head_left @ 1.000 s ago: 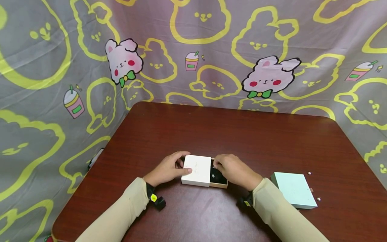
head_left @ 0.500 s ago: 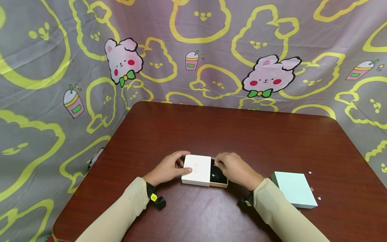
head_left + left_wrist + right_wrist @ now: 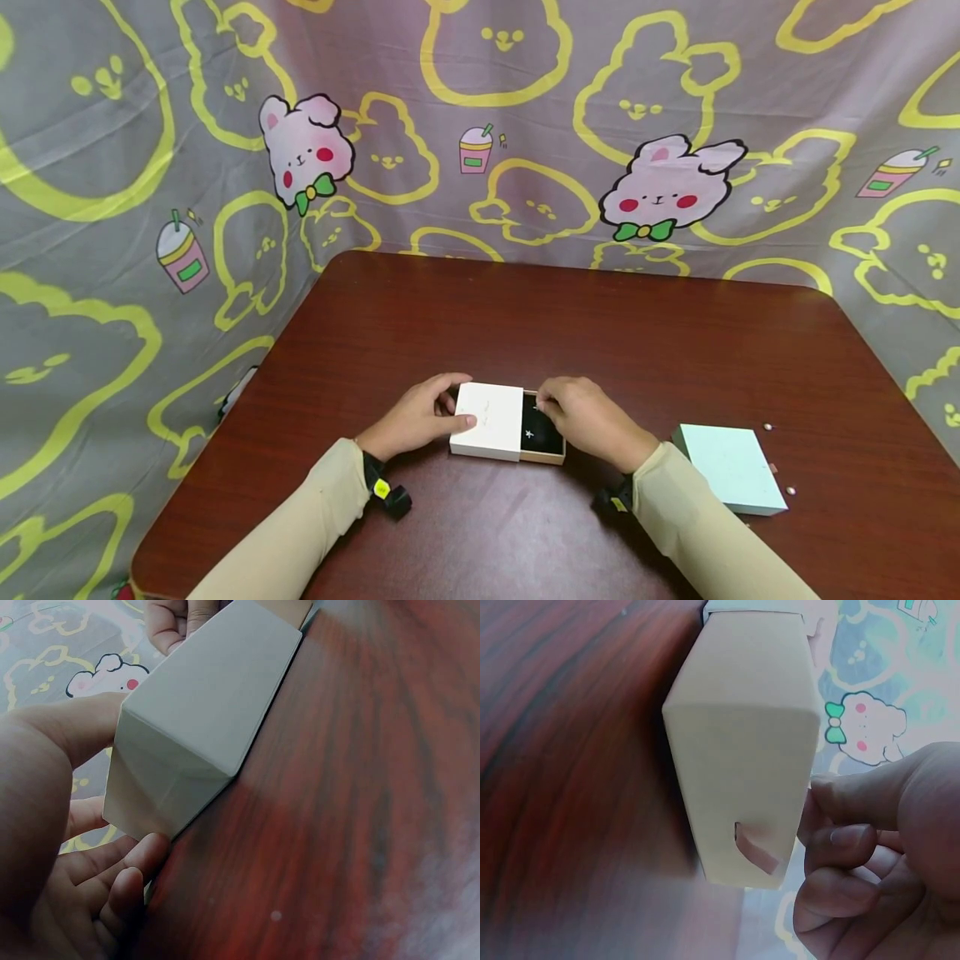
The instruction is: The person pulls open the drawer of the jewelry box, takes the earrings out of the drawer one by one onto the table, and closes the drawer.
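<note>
A white box sleeve [image 3: 487, 408] lies on the table, and a tan inner tray [image 3: 543, 457] is drawn partly out of its right side. My left hand [image 3: 412, 423] grips the sleeve from the left, thumb on top. Inside the tray is a black pad [image 3: 542, 442] bearing a small silver star-shaped earring [image 3: 528, 434]. At the pad's far right, my right hand [image 3: 588, 417] pinches another tiny silver earring [image 3: 536, 407], mostly hidden by the fingertips. In the right wrist view a short ribbon tab [image 3: 757, 853] sticks out of the tray's end.
A pale mint box [image 3: 735, 468] stands on the table to the right, near my right forearm. Small pearl-like beads [image 3: 767, 427] lie beside it. Patterned cloth [image 3: 525, 108] hangs behind the brown table [image 3: 570, 325].
My right hand has shifted slightly to the right and up, and the tiny earring at its fingertips has moved with it. The left hand and the sleeve stay in place.
</note>
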A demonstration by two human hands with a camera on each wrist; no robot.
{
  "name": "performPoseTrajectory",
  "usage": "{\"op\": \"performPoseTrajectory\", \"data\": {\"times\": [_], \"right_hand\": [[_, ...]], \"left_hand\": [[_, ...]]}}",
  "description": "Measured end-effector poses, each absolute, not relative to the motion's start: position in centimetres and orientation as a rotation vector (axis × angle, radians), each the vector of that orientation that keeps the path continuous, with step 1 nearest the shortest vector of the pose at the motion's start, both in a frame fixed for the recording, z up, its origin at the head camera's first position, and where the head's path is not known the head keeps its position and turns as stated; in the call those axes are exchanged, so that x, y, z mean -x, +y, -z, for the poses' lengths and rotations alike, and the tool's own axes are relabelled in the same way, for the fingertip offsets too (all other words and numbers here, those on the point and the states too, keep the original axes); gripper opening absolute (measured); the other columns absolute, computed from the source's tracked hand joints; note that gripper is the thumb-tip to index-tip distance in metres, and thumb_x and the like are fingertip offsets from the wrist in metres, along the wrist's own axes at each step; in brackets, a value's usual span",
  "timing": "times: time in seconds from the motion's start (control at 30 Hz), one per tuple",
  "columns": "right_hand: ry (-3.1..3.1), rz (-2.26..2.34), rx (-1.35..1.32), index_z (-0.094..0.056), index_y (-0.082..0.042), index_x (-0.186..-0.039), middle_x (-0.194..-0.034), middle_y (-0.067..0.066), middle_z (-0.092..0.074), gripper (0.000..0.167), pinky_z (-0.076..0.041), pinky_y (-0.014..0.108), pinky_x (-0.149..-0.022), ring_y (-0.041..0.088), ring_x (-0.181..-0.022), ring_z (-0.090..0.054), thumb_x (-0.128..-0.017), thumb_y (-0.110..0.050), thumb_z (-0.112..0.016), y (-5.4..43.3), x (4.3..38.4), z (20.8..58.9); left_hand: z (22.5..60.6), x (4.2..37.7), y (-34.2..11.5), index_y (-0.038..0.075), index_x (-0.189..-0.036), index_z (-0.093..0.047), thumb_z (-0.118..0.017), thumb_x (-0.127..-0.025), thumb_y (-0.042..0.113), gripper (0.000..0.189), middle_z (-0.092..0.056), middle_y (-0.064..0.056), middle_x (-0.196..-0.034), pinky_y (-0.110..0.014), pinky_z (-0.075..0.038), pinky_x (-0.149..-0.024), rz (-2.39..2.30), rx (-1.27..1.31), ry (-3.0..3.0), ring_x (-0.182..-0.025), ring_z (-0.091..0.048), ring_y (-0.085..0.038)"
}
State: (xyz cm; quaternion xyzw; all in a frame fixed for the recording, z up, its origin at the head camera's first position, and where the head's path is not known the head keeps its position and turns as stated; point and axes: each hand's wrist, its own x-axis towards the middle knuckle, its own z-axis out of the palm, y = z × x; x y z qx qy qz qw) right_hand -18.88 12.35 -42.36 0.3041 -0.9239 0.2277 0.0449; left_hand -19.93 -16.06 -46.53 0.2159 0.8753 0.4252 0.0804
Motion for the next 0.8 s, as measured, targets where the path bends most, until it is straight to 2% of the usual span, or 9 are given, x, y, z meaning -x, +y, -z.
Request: {"op": "performPoseTrajectory", "data": {"times": [0.6,0.8], "right_hand": [[-2.817,-0.703,-0.890,-0.070,-0.010,-0.088,-0.083,-0.006,-0.063,0.008,-0.050,0.033,-0.071,0.011,-0.076,-0.060,-0.088,-0.002,-0.068,13.6,18.7,41.9],[-2.862,-0.751,-0.823,-0.069,-0.010,-0.088,-0.081,-0.007,-0.061,0.009,-0.049,0.029,-0.066,0.004,-0.066,-0.055,-0.090,-0.002,-0.066,14.1,18.5,41.6]], "left_hand": [[46.6,19.9,-16.1,0.016,-0.138,-0.052,-0.076,-0.083,0.046,0.068,-0.058,0.003,-0.094,-0.032,-0.049,-0.068,-1.263,-0.662,2.628,-0.080,-0.055,-0.013],[46.6,19.8,-16.1,0.017,-0.139,-0.052,-0.076,-0.082,0.047,0.068,-0.057,0.003,-0.095,-0.031,-0.049,-0.067,-1.260,-0.655,2.626,-0.080,-0.055,-0.013]]}}
